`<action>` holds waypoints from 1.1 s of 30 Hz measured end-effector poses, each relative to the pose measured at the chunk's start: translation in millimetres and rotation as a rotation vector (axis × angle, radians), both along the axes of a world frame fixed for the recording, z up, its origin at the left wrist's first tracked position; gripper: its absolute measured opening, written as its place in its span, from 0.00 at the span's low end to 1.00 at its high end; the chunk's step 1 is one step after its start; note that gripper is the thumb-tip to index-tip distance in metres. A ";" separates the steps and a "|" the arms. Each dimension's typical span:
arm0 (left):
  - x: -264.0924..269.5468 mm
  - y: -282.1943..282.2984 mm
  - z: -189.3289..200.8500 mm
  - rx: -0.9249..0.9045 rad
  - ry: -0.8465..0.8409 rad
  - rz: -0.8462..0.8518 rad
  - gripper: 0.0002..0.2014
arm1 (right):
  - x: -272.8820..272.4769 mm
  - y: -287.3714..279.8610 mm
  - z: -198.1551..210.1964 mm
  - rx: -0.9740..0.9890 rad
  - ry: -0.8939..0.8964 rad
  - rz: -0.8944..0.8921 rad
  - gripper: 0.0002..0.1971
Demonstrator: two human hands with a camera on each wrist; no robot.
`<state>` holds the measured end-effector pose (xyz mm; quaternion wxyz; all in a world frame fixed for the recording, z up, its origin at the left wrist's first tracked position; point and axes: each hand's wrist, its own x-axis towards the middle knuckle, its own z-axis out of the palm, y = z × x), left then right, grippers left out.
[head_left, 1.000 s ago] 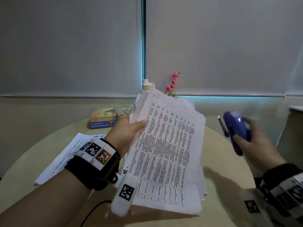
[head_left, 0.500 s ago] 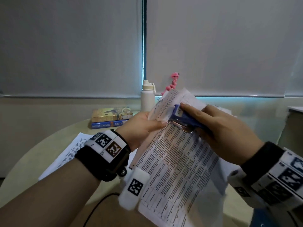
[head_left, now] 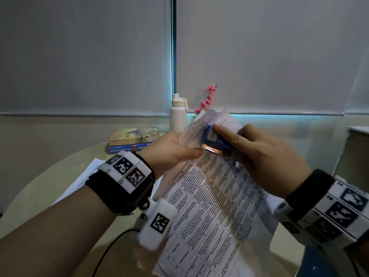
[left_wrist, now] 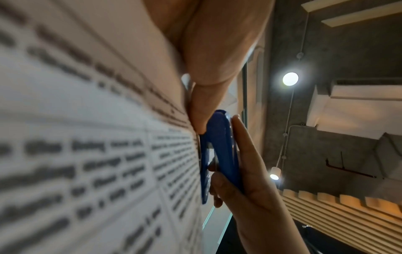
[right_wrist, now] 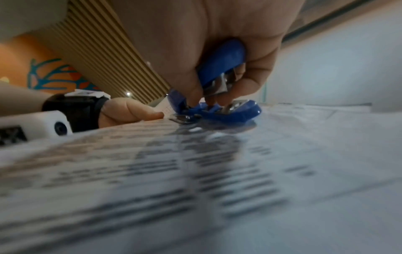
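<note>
A stack of printed sheets (head_left: 209,196) with tables of text is held up over the round table. My left hand (head_left: 175,150) pinches the stack at its upper left edge, thumb on the printed side. My right hand (head_left: 265,156) grips a blue stapler (head_left: 215,139) set over the top corner of the sheets, forefinger lying along its top. In the left wrist view the blue stapler (left_wrist: 219,154) sits right below my thumb against the printed sheets (left_wrist: 87,146). In the right wrist view the stapler (right_wrist: 217,96) straddles the paper edge (right_wrist: 195,171), its metal parts showing.
A round beige table (head_left: 40,188) carries more loose printed sheets (head_left: 79,180) at the left, two stacked books (head_left: 133,139), a white bottle (head_left: 177,112) and a pink flower sprig (head_left: 207,98) at the back. Closed blinds fill the wall behind. A cable runs under my left wrist.
My right hand brought the stapler from the right side onto the top corner of the sheets. The stack tilted to the right and the left hand's grip moved toward the top edge.
</note>
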<state>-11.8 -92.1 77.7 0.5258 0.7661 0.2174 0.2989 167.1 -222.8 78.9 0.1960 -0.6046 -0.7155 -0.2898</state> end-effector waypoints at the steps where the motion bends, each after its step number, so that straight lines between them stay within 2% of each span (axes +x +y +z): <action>1: 0.2 -1.6 1.9 -0.004 0.002 -0.007 0.05 | -0.3 1.1 -1.9 -0.010 0.064 0.019 0.33; 3: 1.0 -2.0 4.5 0.008 -0.002 0.002 0.07 | -1.5 3.5 -6.4 -0.011 0.149 0.034 0.34; 5: 0.9 -0.6 4.3 0.039 0.014 0.010 0.04 | -4.8 3.7 -9.3 0.011 0.075 0.022 0.34; 7: 0.0 -1.1 4.1 0.057 0.027 0.023 0.06 | -3.8 5.0 -9.1 0.043 0.014 0.019 0.35; 10: -1.3 -3.0 5.8 0.059 0.041 0.034 0.03 | -2.1 10.4 -9.6 0.018 0.158 0.072 0.34; 11: -1.3 -3.5 6.5 0.064 0.040 0.034 0.03 | -3.3 12.2 -10.1 0.024 0.143 0.068 0.34; 14: -2.2 -6.0 7.7 0.071 0.024 0.032 0.14 | -5.1 12.8 -10.0 0.072 0.017 0.054 0.35; 17: -2.5 -6.0 8.6 0.045 0.018 0.035 0.06 | -3.6 17.6 -8.8 0.019 0.185 0.100 0.35; 18: -1.8 -5.8 8.4 0.033 0.011 0.030 0.06 | -4.4 18.7 -8.2 0.008 0.202 0.094 0.35; 21: -0.5 -6.9 6.6 0.061 0.004 0.022 0.16 | -7.8 16.5 -7.8 0.081 0.007 0.063 0.35; 22: -0.4 -5.5 5.5 0.056 0.009 0.026 0.15 | -7.4 16.5 -6.7 0.076 0.013 0.067 0.35; 25: -0.5 -3.4 6.5 0.034 0.024 0.039 0.06 | -5.7 21.3 -8.4 -0.020 0.269 0.140 0.35; 26: -0.3 -2.6 6.3 0.038 0.028 0.040 0.06 | -7.5 22.0 -8.6 -0.017 0.270 0.128 0.35; 29: 0.1 -4.0 5.2 0.066 0.029 0.039 0.13 | -10.2 19.9 -8.8 0.094 0.034 0.056 0.36; 30: 0.7 -3.9 5.0 0.052 0.028 0.045 0.15 | -10.8 20.4 -8.0 0.098 0.036 0.050 0.36; 33: 1.8 -1.5 5.0 0.013 0.021 0.044 0.12 | -11.3 25.3 -7.3 0.015 0.290 0.096 0.34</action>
